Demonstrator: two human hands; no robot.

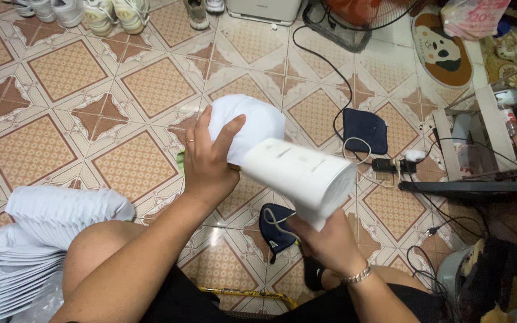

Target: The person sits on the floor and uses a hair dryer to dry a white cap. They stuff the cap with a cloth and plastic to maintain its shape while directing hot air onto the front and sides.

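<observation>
White cap [252, 122] held up over the tiled floor [61, 72], centre of view. Left hand [207, 158] grip closed round its side, thumb on top. Right hand [330, 242] grip wrapped on the handle of a white handheld steamer [300, 173], nozzle end touching the cap. Stack of white caps [37, 227] lies on floor by left knee. Dark blue cap [276, 230] on floor under the steamer; shoes [115, 15] well apart at top.

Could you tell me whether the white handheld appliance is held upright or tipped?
Tipped: the white handheld appliance lies slanted, nose against the white cap.
</observation>
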